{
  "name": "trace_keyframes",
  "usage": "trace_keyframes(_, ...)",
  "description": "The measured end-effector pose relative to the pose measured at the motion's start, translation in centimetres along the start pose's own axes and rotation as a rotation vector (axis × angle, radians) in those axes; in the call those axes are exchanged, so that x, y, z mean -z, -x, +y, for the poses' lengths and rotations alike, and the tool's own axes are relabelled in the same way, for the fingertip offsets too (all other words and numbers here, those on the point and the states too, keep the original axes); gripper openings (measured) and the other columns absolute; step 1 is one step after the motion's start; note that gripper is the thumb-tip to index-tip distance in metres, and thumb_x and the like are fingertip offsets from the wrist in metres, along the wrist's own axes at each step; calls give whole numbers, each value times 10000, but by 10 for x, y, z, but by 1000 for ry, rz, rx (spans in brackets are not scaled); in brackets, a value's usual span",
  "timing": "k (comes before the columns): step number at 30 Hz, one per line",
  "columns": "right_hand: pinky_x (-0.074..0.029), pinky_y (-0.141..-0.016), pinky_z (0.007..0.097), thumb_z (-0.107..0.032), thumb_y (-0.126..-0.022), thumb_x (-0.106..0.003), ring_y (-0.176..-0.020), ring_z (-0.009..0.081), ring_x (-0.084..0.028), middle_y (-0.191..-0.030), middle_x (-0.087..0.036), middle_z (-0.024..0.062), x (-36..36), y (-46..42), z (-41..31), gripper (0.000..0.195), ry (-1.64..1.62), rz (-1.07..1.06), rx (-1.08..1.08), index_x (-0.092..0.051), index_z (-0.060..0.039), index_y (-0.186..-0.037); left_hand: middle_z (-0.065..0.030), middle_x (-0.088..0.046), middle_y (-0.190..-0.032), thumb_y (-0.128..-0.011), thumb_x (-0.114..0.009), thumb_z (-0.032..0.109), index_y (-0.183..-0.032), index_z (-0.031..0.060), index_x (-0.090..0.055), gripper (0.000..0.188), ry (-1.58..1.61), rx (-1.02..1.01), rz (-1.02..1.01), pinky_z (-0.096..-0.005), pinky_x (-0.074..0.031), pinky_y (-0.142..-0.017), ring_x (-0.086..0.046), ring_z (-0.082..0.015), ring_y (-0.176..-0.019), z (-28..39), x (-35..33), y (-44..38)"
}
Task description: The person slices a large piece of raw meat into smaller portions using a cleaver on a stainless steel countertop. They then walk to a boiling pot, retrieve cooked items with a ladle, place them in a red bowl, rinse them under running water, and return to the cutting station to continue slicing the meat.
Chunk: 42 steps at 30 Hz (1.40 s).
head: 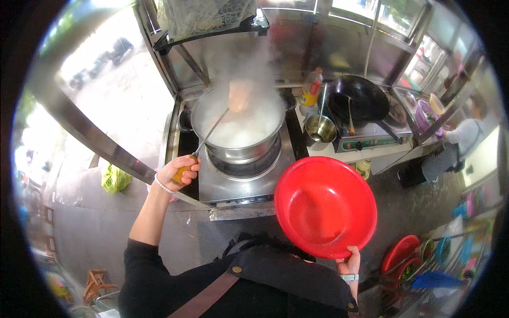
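Note:
My left hand [183, 173] grips the wooden handle of a long metal utensil [212, 131]. Its shaft reaches over a large steel pot [238, 153] on a stove, and a pale pinkish piece of food [238, 96], probably meat, is at its far end, above the pot's steaming contents. Steam blurs how the piece is held. My right hand [350, 261] holds the lower rim of a red plastic basin [326, 202], tilted so that its inside shows. Nothing solid is seen in the basin, which hangs right of the stove front, before my body.
Right of the pot stand a small steel pot [320, 133] with a utensil in it, an oil bottle [311, 89] and a black wok [358, 99] on a burner. A leafy green vegetable [115, 178] lies at left. Another person [463, 139] stands far right, above racked basins [401, 252].

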State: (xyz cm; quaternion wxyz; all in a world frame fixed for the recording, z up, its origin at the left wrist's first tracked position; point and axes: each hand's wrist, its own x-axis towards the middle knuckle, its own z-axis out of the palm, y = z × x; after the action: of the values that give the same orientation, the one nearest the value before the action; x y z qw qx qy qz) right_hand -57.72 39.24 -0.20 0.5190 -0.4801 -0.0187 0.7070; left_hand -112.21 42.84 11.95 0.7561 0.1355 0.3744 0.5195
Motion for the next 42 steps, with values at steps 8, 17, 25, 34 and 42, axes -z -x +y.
trace_keyframes(8,-462,-824,431,-30,-682,-481,-939,270,-544,-1024,-554,122,30,-84,22,379,-137,-297,-117,-473,-11,-1061,-19,-469,-700,-818,-517,104,-878,22,-480,109,-158,-6,188,-153,-318,-368,-393,-49,-481,-9,-15,18)
trace_keyframes(17,-475,-740,429,20,-695,-471,-840,265,-558,-926,-556,108,-10,-94,23,299,43,112,79,-482,-11,-992,-40,-493,-683,-773,-570,106,-946,7,-483,218,-438,-97,68,-162,-328,-308,-407,-58,-400,-68,-74,78)
trace_keyframes(25,-485,-765,414,15,-702,-477,-870,274,-561,-944,-563,113,-15,-99,11,279,28,-2,71,-497,-9,-980,2,-479,-661,-784,-603,112,-942,40,-481,212,-524,265,-66,-191,-378,-373,-450,-69,-447,-133,-95,45)
trace_keyframes(34,-446,-835,428,15,-647,-467,-891,288,-544,-968,-555,105,9,-104,25,346,82,51,-80,-476,-10,-992,-140,-558,-730,-731,-521,58,-960,15,-479,237,-2081,22,88,-359,-499,-606,-616,-287,-743,-226,-68,-9)
trace_keyframes(42,-408,-878,459,2,-628,-475,-959,315,-512,-1039,-531,130,22,-125,46,413,96,1,-101,-455,1,-1041,-128,-516,-947,-711,-550,78,-1070,64,-451,372,-2171,-248,306,-392,-482,-670,-566,-310,-846,-212,-41,-4)
